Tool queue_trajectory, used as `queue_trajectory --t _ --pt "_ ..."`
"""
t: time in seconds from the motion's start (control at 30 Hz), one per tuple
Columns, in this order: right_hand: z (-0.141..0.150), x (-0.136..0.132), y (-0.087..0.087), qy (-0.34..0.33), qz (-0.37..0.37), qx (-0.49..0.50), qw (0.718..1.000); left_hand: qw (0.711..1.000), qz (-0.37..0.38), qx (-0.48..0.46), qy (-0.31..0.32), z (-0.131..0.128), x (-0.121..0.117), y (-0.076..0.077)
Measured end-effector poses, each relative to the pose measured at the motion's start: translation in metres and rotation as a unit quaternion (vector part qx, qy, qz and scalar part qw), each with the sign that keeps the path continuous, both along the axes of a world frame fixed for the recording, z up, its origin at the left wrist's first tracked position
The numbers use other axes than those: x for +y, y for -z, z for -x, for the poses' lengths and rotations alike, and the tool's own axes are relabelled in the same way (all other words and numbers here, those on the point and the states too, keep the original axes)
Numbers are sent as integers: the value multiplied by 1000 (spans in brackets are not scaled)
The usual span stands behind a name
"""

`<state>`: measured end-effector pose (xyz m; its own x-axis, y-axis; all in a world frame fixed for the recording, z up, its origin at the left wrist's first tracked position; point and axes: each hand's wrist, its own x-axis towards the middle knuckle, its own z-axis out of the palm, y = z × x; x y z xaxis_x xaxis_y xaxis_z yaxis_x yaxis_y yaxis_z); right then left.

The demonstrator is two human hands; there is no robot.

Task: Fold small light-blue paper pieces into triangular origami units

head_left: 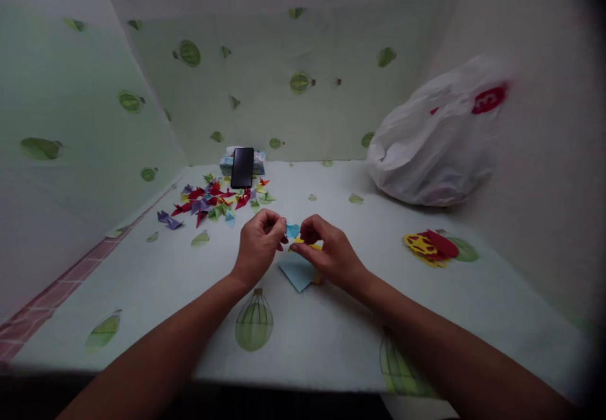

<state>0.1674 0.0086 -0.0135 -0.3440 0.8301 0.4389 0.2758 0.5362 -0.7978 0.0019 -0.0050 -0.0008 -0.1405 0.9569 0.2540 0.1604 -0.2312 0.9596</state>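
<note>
Head: blue paper [293, 231] in left grip [258, 243]

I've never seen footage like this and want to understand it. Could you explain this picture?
There is no machine: these are a person's bare hands, seen by a camera worn on the head, looking forward and down. The left hand pinches a small blue piece of paper. The right hand is beside it; whether it touches is unclear. Below, on the table, lie a blue sheet and some yellow paper. Farther left are many folded papers, with a phone in front of a box. At right are red and yellow cutouts and a white bag.
</note>
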Motion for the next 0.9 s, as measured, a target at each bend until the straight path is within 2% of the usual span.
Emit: queue_trajectory --t 0.1,0.23,0.37,0.43,0.53,0.7,0.8,0.9 --pt "2 -1 2 23 -15 -2 1000 1000 11 -26 4 -5 -4 -1" --pt "0 2 3 22 -4 26 999 997 28 -64 24 -7 -6 -4" --pt "-3 4 2 21 6 24 999 990 92 -87 57 -5 -5 -7" --pt "-4 5 1 9 35 31 999 984 126 -111 64 -5 -6 -8" --pt "-5 7 0 -40 124 85 988 972 166 -148 75 -4 -6 -9" --pt "-7 12 0 -129 261 185 938 952 210 -192 112 -2 -6 -7" --pt "-8 13 2 -152 291 203 922 938 230 -217 143 -2 -6 -7" --pt "-8 13 2 -161 295 204 920 924 258 -232 157 -1 -7 -7"
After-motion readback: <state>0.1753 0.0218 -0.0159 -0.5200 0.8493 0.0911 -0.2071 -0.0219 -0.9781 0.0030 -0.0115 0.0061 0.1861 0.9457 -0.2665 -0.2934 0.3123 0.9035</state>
